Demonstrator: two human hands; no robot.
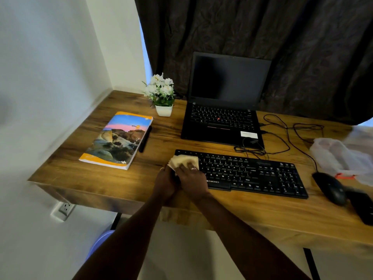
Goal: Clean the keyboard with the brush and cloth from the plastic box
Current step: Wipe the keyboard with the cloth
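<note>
One cloth [182, 161] | one keyboard [252, 174] | right hand [191, 176] fingers flat on cloth; left hand [165, 181] fingers unclear

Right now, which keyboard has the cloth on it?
The separate black keyboard in front of the laptop; the cloth covers its left end, not the laptop's keys.

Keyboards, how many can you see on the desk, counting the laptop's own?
2. One keyboard lies near the front of the desk, cloth on its left end; the other is built into the laptop behind it.
</note>
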